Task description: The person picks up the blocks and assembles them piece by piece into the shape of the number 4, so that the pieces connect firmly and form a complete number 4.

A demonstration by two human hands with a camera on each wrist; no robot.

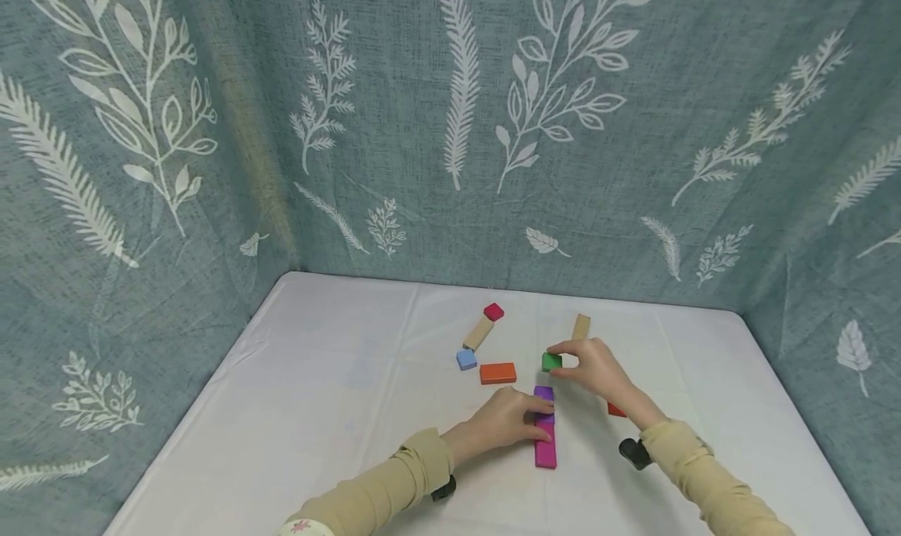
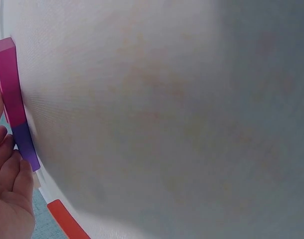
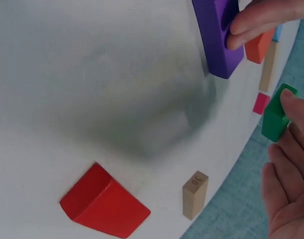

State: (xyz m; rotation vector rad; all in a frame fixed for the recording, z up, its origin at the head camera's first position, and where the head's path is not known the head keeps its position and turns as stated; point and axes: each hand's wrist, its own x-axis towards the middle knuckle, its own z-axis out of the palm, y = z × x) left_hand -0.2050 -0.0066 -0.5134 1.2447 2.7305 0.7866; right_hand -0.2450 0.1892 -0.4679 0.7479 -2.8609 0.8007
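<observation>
Pinched between the thumb and fingers of my right hand (image 1: pixel 594 368) is a small green block (image 1: pixel 552 362), held beyond the far end of a purple block (image 1: pixel 544 393). In the right wrist view the green block (image 3: pixel 275 118) appears above the table. My left hand (image 1: pixel 500 420) reaches across from the left, its fingers touching the purple block and its thumb on a magenta block (image 1: pixel 545 455). These two blocks lie end to end in a line. The left wrist view shows the left fingers (image 2: pixel 23 174) against the purple block (image 2: pixel 25 144).
An orange block (image 1: pixel 497 373), a blue block (image 1: pixel 466 359), a plain wooden block (image 1: pixel 479 333) and a crimson block (image 1: pixel 493 312) lie behind the left hand. Another wooden block (image 1: pixel 580 325) stands behind the right hand. The right arm partly hides a red block (image 1: pixel 616 409).
</observation>
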